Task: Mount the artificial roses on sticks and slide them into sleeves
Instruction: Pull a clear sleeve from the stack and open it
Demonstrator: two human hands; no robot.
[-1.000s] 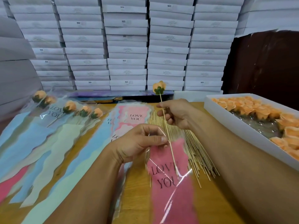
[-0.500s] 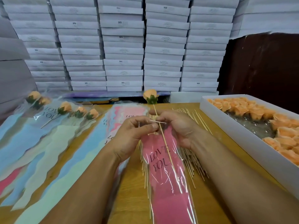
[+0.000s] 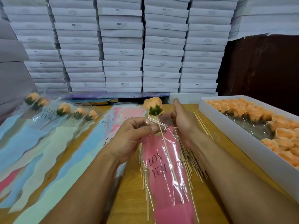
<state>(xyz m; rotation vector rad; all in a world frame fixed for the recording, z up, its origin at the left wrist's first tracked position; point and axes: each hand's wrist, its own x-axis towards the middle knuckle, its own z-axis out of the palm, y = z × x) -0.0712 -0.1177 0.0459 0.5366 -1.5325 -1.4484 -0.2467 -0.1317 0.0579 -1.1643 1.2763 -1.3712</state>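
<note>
A peach artificial rose (image 3: pixel 152 104) with a green calyx sits on a thin wooden stick (image 3: pixel 167 153). The stick runs down inside a clear sleeve with a pink panel printed "LOVE YOU" (image 3: pixel 163 178), and the rose head stands just above the sleeve's mouth. My left hand (image 3: pixel 132 136) pinches the top left edge of the sleeve between thumb and fingers. My right hand (image 3: pixel 183 123) is at the sleeve's right edge with its fingers straight and pointing up, the plastic against its palm. It does not hold the stick.
A pile of bare sticks (image 3: pixel 191 160) lies under the sleeve. A white box (image 3: pixel 226 125) of peach rose heads stands at the right. Sleeved roses (image 3: pixel 64 109) and spread sleeves (image 3: pixel 40 143) lie at the left, a sleeve stack (image 3: pixel 127 114) behind. White boxes (image 3: pixel 123 46) wall the back.
The stick has slid deeper into the pink sleeve, so the rose sits near its mouth. My right hand has let go of the stick and straightened its fingers.
</note>
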